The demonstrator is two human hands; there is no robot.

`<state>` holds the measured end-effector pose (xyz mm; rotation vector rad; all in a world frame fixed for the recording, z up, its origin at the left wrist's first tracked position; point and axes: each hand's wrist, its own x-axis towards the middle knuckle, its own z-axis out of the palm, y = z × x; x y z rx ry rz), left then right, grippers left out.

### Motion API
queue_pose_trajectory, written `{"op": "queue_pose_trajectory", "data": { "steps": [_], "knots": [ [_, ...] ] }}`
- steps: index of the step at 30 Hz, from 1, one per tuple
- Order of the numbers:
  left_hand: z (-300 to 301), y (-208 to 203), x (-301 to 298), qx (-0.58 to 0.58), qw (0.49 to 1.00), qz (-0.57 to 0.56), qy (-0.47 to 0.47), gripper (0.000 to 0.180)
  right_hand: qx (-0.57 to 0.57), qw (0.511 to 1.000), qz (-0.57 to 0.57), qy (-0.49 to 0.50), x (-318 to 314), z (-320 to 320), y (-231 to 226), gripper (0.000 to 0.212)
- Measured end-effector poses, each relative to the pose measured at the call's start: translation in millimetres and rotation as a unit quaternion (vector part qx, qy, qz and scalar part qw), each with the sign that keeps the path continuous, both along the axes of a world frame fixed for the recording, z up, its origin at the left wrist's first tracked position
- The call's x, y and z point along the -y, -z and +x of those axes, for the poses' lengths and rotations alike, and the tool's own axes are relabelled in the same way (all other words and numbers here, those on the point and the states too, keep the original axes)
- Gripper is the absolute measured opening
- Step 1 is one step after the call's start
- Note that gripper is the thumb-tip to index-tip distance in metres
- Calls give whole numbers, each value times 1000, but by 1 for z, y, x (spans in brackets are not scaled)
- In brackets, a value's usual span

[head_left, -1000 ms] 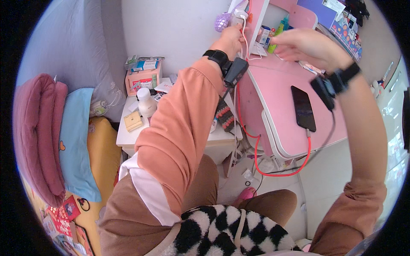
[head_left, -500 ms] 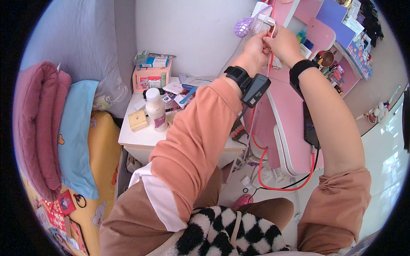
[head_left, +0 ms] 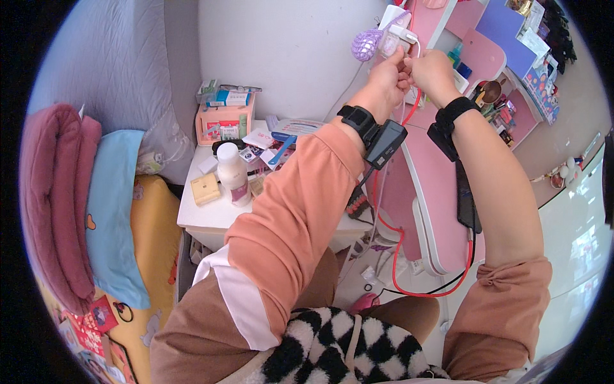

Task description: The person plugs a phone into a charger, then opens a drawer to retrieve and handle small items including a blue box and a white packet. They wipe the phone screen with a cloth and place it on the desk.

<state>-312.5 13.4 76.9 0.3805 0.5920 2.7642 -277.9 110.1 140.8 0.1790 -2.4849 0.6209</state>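
Head view shows the left hand (head_left: 387, 80) and right hand (head_left: 433, 73) nearly touching above the far end of a pink, white-edged tabletop (head_left: 436, 185), fingers curled inward on both; what they pinch, if anything, is hidden, so I cannot tell. A slim red cable (head_left: 412, 111) runs close beneath them, and its other end meets a flat black phone (head_left: 468, 208) lying on the tabletop, partly behind the right forearm. Just beyond the fingertips sits a blocky white plug-in charger (head_left: 404, 33), with a round purple mesh bundle (head_left: 366, 45) beside it.
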Motion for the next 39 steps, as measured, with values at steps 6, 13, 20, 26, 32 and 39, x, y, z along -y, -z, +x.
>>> {"op": "queue_pose_trajectory", "data": {
  "steps": [6, 13, 20, 26, 32, 39],
  "knots": [
    [-19, 13, 28, 24, 998, -16, 61, 39, 42, 986, -130, -96, 1, 21, -17, 34],
    [-27, 4, 36, -27, 998, -7, 54, 51, -19, 999, 11, -40, 0, 20, -14, 35],
    [-52, -17, 16, -91, 960, -193, -180, 38, -109, 986, 123, -12, 3, 24, -6, 27],
    [-49, -14, 14, -163, 700, -490, -492, 36, -125, 966, 226, 30, 12, 28, -4, 22],
    [-72, -26, 18, -141, 735, -485, -452, 33, -193, 937, 290, 3, 15, 19, -12, 21],
    [-99, -20, 24, -141, 818, -389, -400, 32, -211, 935, 283, 0, 36, -10, -17, 19]
  ]
}}
